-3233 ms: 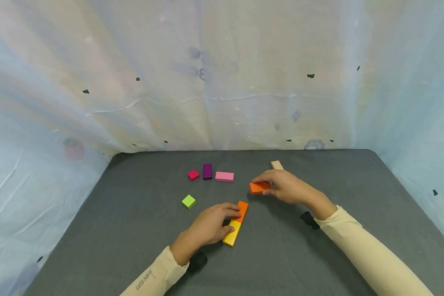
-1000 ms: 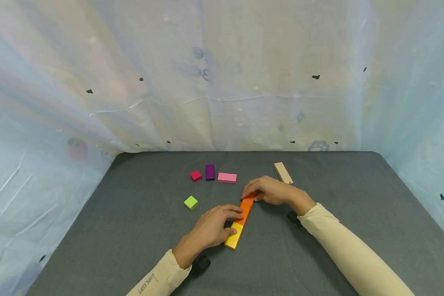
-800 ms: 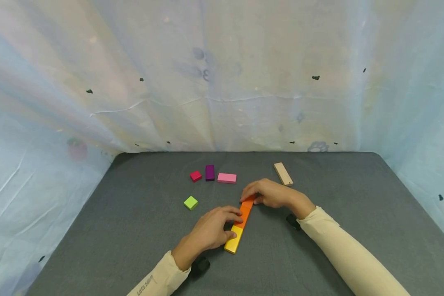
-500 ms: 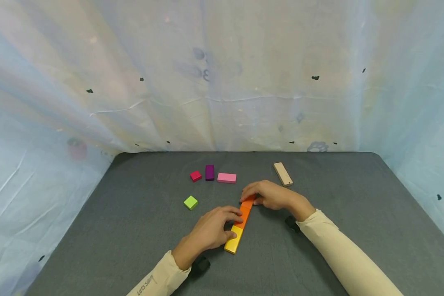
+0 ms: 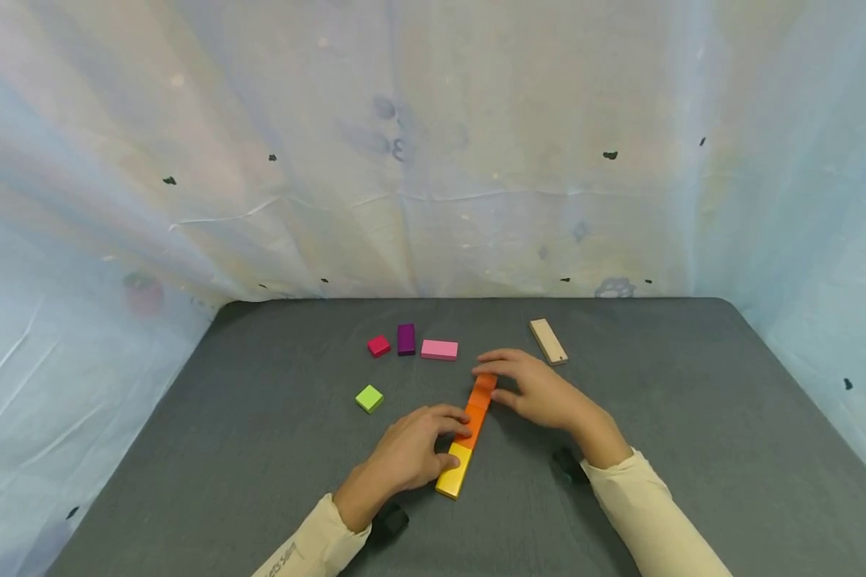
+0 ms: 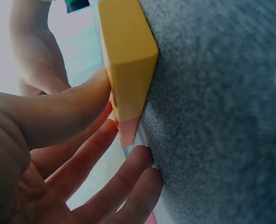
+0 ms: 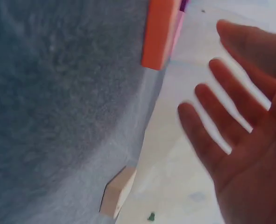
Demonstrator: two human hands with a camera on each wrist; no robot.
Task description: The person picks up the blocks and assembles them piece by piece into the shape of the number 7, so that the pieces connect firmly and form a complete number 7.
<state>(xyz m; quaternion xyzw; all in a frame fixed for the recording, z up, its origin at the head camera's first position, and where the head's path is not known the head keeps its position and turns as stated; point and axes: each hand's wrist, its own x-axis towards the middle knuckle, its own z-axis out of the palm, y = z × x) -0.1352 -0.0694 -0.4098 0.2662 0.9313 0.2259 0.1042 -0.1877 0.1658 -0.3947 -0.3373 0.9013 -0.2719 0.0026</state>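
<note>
A yellow block (image 5: pixel 453 474), an orange block (image 5: pixel 473 418) and a darker orange block (image 5: pixel 483 389) lie end to end in a slanted row. My left hand (image 5: pixel 404 450) rests its thumb on the yellow block and its fingers on the middle orange one. In the left wrist view the thumb touches the yellow block (image 6: pixel 129 42) and the other fingers are extended, loosely bent. My right hand (image 5: pixel 544 391) is around the far end of the row, fingers spread. The right wrist view shows that hand (image 7: pixel 250 121) apart from the orange block (image 7: pixel 158 37), holding nothing.
Behind the row lie a pink block (image 5: pixel 439 350), a purple block (image 5: pixel 406 340) and a red block (image 5: pixel 378 346). A green block (image 5: pixel 370 399) is to the left, a plain wooden block (image 5: pixel 548 342) at the back right. A hanging sheet (image 5: pixel 433 160) stands behind the dark table (image 5: pixel 274 417).
My right hand brought the darker orange block leftward to the row's far end, then let go, its fingers spreading. My left hand has stayed on the row, which shifted slightly toward me.
</note>
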